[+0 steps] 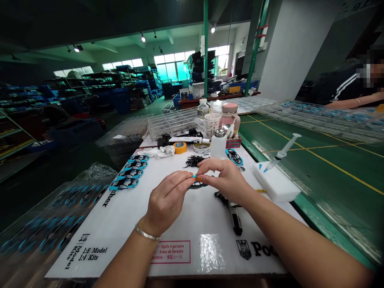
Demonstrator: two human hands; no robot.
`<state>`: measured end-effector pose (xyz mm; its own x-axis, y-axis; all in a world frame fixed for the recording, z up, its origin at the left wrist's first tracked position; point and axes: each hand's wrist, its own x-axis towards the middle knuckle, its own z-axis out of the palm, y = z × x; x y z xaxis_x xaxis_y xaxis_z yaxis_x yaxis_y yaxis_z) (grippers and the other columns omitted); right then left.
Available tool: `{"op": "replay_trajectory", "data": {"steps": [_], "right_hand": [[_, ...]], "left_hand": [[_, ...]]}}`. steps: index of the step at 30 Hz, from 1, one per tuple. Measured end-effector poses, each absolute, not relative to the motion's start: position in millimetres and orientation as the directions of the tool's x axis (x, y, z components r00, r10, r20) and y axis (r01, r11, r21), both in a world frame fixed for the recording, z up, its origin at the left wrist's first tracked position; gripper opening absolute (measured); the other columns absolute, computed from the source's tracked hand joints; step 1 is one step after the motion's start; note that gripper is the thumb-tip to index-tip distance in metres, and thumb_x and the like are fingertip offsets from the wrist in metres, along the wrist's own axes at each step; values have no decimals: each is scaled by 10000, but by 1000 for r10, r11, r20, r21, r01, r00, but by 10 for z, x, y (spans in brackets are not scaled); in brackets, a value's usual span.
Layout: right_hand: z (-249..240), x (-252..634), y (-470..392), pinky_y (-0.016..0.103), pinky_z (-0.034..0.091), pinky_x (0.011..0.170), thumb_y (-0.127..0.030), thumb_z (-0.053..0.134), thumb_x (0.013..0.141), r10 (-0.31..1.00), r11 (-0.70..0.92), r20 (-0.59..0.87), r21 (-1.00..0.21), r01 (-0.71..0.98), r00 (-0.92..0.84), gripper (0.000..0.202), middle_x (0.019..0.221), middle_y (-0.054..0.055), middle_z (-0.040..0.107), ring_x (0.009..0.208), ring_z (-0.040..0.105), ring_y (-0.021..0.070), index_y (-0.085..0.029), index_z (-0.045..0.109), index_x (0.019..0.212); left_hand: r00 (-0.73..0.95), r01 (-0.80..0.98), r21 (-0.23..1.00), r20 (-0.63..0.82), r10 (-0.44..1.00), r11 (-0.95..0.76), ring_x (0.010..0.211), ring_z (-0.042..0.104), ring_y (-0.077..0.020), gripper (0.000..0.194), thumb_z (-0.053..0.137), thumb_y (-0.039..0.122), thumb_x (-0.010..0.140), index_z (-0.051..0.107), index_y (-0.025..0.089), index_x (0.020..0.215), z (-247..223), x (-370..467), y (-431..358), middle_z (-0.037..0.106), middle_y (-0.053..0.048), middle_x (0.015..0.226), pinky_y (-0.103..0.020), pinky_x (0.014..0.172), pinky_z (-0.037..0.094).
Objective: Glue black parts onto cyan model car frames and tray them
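Over the middle of the white printed board (186,224), my left hand (168,196) and my right hand (226,178) meet at the fingertips. Both pinch a small blue and black plastic part (200,184), which my fingers mostly hide. Just beyond them lies a pile of thin black pieces (195,161). Blue and black frame parts (130,172) are lined up at the board's left, and another one (234,157) rests behind my right hand. A box cutter (235,218) and a black piece (221,198) lie below my right wrist.
A syringe (282,154) stands tilted in a white foam block (277,184) at right. A white bottle (219,145), orange tape (180,147), cup (212,122) and pink mug (229,114) stand behind. Clear trays (69,208) sit at left. A co-worker (339,88) sits far right.
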<state>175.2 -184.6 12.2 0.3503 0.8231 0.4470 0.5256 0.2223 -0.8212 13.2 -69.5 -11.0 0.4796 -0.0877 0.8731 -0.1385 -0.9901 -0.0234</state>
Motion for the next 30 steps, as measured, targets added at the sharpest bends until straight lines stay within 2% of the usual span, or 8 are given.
{"op": "replay_trajectory", "data": {"steps": [7, 12, 15, 19, 23, 26, 30], "right_hand": [[139, 1732, -1841, 315, 455, 831, -272, 726, 757, 842, 216, 408, -855, 471, 352, 64, 842, 25, 701, 961, 622, 229, -212, 734, 738], [135, 1785, -1821, 298, 468, 738, -318, 708, 768, 893, 184, 303, -920, 345, 333, 131, 836, 27, 706, 812, 629, 192, -194, 742, 793], [163, 1836, -1844, 306, 468, 739, -308, 701, 774, 869, 192, 329, -913, 361, 370, 135, 825, 24, 708, 797, 629, 189, -190, 742, 827], [212, 1870, -1901, 341, 459, 827, -260, 702, 789, 795, 232, 478, -808, 541, 374, 63, 853, 26, 705, 866, 630, 209, -205, 731, 800], [232, 1880, -1926, 344, 448, 881, -251, 703, 817, 760, 316, 610, -649, 692, 225, 47, 832, 18, 699, 939, 620, 217, -230, 725, 781], [220, 1899, -1929, 311, 463, 822, -247, 688, 840, 774, 334, 620, -574, 748, 130, 54, 847, 14, 695, 879, 624, 186, -229, 727, 807], [189, 1926, -1927, 274, 462, 758, -218, 668, 856, 801, 306, 592, -533, 789, 89, 58, 869, 11, 694, 826, 624, 154, -216, 724, 842]], "left_hand": [[479, -134, -20, 874, -83, -991, 1049, 637, -188, 387, 668, -24, 775, 617, 151, 1117, -106, 133, -692, 683, -80, 1078, -356, 927, 570], [486, -129, -14, 871, -76, -992, 1056, 635, -186, 392, 680, -30, 762, 623, 142, 1110, -95, 134, -695, 683, -81, 1082, -341, 940, 560], [477, -118, -11, 876, -66, -993, 1063, 632, -185, 391, 681, -29, 762, 625, 148, 1106, -87, 129, -696, 682, -71, 1086, -343, 952, 553], [475, -118, -12, 878, -67, -993, 1061, 633, -181, 393, 679, -27, 767, 624, 156, 1110, -91, 121, -699, 681, -65, 1092, -344, 948, 554], [477, -117, -15, 876, -70, -993, 1054, 636, -181, 387, 676, -22, 773, 625, 163, 1110, -99, 119, -704, 682, -63, 1089, -346, 942, 558], [486, -120, -23, 870, -79, -993, 1051, 637, -181, 383, 672, -21, 777, 625, 166, 1108, -98, 119, -703, 681, -61, 1091, -348, 937, 562], [503, -134, -37, 858, -100, -990, 1060, 633, -186, 406, 671, -38, 768, 622, 157, 1121, -109, 124, -690, 679, -69, 1096, -350, 938, 565]]}}
